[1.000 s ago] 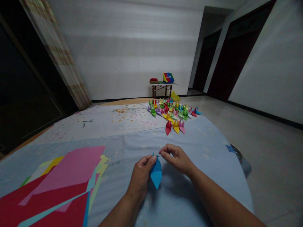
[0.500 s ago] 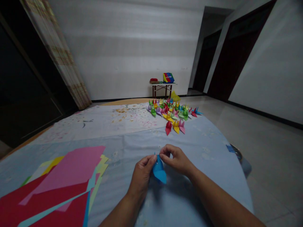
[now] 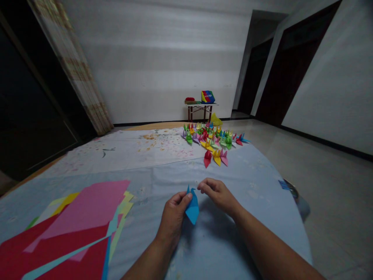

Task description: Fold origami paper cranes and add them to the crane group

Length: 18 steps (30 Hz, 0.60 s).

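Observation:
A blue folded paper crane (image 3: 192,212) is held over the tablecloth by my left hand (image 3: 174,212), thumb and fingers pinching its left side. Two thin points stand up at its top, one bent into a small head, and a broad wing points down toward me. Just right of the crane's head is my right hand (image 3: 218,194), its fingers loosely curled and slightly apart. It appears to hold nothing and sits a small gap away from the paper.
Coloured paper sheets (image 3: 84,210) lie fanned at the left. Several finished paper cranes (image 3: 206,136) cluster at the table's far right, with a red crane (image 3: 207,158) nearer. The round table's blue cloth (image 3: 247,225) reaches its right edge. Beyond stands a small table (image 3: 201,104).
My right hand has let go of the crane's top and moved slightly off. The crane has turned a little in my left hand, and its bent head now shows.

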Each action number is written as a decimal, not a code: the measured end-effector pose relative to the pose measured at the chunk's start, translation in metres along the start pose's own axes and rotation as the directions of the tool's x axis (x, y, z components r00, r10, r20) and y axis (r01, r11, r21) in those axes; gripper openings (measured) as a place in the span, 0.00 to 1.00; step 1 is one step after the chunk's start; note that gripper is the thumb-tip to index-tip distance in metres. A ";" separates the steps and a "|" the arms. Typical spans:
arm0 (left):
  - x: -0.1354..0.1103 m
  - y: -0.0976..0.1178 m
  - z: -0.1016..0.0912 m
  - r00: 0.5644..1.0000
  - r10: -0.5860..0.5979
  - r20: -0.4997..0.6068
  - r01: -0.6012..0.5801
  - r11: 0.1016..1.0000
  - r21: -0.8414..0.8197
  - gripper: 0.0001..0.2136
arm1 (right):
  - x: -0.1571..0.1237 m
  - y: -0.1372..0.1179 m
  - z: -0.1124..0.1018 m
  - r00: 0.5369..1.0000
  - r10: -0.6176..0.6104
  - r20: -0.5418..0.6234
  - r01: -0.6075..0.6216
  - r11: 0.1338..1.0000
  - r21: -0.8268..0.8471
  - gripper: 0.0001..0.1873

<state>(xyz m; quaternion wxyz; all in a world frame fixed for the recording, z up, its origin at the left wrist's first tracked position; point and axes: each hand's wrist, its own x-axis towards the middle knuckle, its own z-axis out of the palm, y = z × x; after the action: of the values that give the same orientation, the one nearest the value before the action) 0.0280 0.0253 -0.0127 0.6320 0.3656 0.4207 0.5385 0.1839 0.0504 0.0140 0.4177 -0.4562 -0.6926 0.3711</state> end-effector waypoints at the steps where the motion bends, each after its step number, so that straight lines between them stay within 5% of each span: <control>1: 0.000 0.001 0.000 1.000 0.007 -0.004 -0.007 1.000 -0.003 0.12 | 0.000 0.000 0.001 1.000 0.014 0.025 -0.014 1.000 0.004 0.14; 8: 0.002 -0.001 -0.001 0.999 0.039 0.029 -0.039 0.999 -0.014 0.13 | -0.001 0.006 0.010 0.984 0.093 0.152 -0.109 0.989 0.101 0.11; 18: 0.004 -0.004 -0.005 0.997 0.056 0.060 -0.059 0.997 0.055 0.13 | 0.003 0.014 0.009 0.991 0.112 0.080 -0.129 0.958 0.256 0.15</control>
<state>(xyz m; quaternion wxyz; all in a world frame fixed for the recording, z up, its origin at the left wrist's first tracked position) 0.0252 0.0284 -0.0192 0.6177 0.4108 0.4062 0.5335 0.1795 0.0565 -0.0015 0.4279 -0.4263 -0.6221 0.4982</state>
